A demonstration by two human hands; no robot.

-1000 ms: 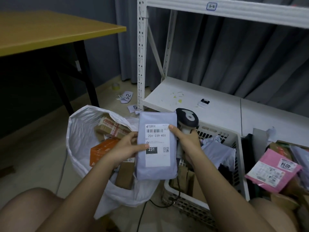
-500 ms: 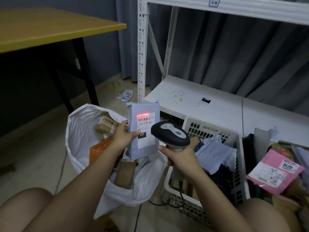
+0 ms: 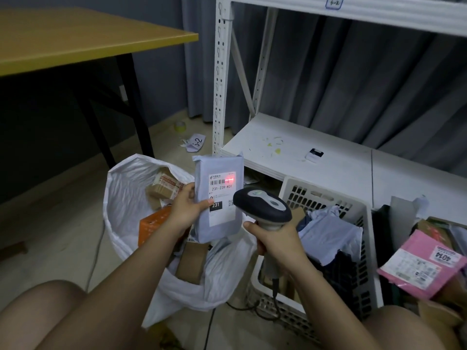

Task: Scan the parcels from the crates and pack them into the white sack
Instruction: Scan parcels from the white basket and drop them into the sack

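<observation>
Now red scan line (image 3: pixel 229 179) right of barcode, seemingly; grey parcel (image 3: pixel 218 198) tilted.

parcel sorting / storeroom. white slotted-steel shelving rack (image 3: pixel 219 79) with a handwritten bay label (image 3: pixel 334 2), white perforated plastic crate (image 3: pixel 328 195) of mailers, white woven plastic sack (image 3: pixel 126 188) of cartons on the floor, black handheld barcode scanner (image 3: pixel 262 208), grey curtain (image 3: pixel 353 79) behind.

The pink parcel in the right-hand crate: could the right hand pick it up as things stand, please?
Probably not yet: the right hand is gripping the barcode scanner. The pink parcel lies uncovered on top.
</observation>
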